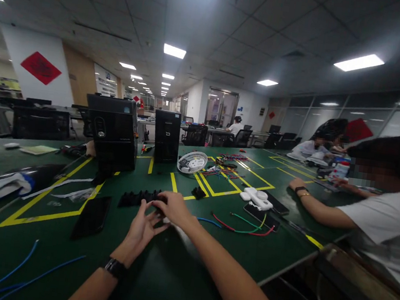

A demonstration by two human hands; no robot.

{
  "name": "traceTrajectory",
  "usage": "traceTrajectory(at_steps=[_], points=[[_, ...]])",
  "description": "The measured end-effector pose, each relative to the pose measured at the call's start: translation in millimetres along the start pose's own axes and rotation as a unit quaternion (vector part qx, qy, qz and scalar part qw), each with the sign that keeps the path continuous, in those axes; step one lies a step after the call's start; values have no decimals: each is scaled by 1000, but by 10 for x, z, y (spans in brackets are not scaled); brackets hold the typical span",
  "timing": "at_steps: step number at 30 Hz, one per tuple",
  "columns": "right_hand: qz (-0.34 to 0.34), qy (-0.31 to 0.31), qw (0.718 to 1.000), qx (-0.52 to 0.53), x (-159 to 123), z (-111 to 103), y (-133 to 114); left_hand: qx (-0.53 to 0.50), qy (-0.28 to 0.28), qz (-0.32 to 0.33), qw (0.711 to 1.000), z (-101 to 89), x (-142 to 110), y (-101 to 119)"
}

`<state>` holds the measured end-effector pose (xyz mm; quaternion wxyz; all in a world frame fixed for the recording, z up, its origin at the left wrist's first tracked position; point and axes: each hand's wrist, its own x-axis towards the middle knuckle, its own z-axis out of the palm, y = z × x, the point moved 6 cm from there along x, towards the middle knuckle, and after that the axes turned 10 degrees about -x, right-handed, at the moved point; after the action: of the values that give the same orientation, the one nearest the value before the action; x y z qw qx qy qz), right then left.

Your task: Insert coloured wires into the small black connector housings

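Observation:
My left hand [139, 233], with a black watch at the wrist, is raised over the green table. Its thumb and forefinger come together beside the fingertips of my right hand [174, 209], while its other fingers stretch out to the right. The right hand reaches across from the right, its fingers bent into a pinch. Whatever lies between the fingertips is too small or hidden to make out. Just behind both hands lies a black ridged strip [134, 199]. A small black piece [199, 192] sits farther back to the right. Blue wire [208, 221] runs out beside my right forearm.
Black phone [91, 217] and glove [3, 188] lie left. Two black computer cases [115, 134] [166, 135] stand behind, near a white basket [191, 162]. Colored wires [248, 231] and a white device [257, 198] lie right. A co-worker's arm [319, 210] rests on the table.

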<state>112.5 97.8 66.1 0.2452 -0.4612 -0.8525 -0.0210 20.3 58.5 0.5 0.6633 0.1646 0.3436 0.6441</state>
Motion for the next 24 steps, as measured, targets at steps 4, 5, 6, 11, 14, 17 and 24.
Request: traceTrajectory(at_steps=[4, 5, 6, 11, 14, 17, 24], points=[[-57, 62, 993, 81, -278, -234, -228, -34, -10, 22, 999, 23, -59, 1], [-46, 81, 993, 71, -380, -326, -142, -22, -7, 30, 999, 8, -68, 10], [-31, 95, 994, 52, -496, -425, -7, -6, -7, 33, 999, -4, -76, 15], [97, 47, 989, -104, -1244, -810, 997, 41, -39, 28, 998, 1, -84, 31], [107, -23, 984, -140, -1675, -852, 1372, 52, -42, 31, 997, 0, -71, 15], [111, -38, 983, -143, -1896, -844, 1538, 59, -54, 26, 996, -15, -48, -37], [197, -5, 967, -162, -1778, -1008, 1801, 110, -84, 16, 990, 112, 25, -202]])
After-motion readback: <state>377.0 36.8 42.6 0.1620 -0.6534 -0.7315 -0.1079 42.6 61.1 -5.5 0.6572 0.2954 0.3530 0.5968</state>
